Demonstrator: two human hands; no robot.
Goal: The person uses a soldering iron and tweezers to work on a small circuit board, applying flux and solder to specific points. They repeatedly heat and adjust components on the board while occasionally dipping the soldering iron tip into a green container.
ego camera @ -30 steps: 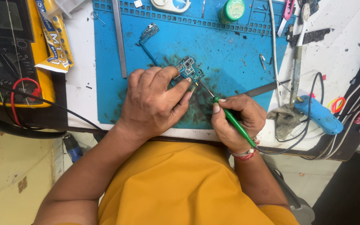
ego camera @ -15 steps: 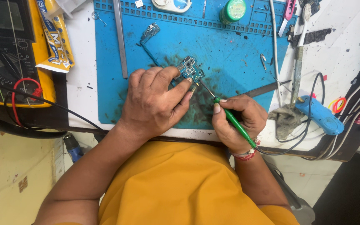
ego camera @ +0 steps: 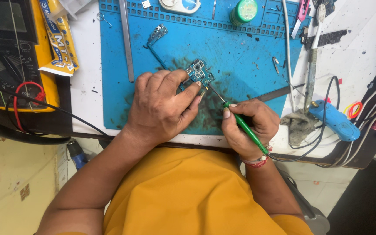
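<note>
Two hands working over blue silicone repair mat (ego camera: pixel 249 56). Left hand (ego camera: pixel 164 106) pinning small blue-green circuit board (ego camera: pixel 199 72) flat at mat centre, fingers closed on its edge. Right hand (ego camera: pixel 249 126) gripping green-handled soldering iron (ego camera: pixel 240 124) pencil-style, tip touching board's lower right edge. Judgement: keeping board steady, tip contact brief, fingertips away from the tip.

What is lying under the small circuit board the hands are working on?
The circuit board lies on a blue work mat, darkly smudged around it. The left hand covers the board's lower left, so anything beneath there is hidden. The right hand holds a green-handled tool.
</note>
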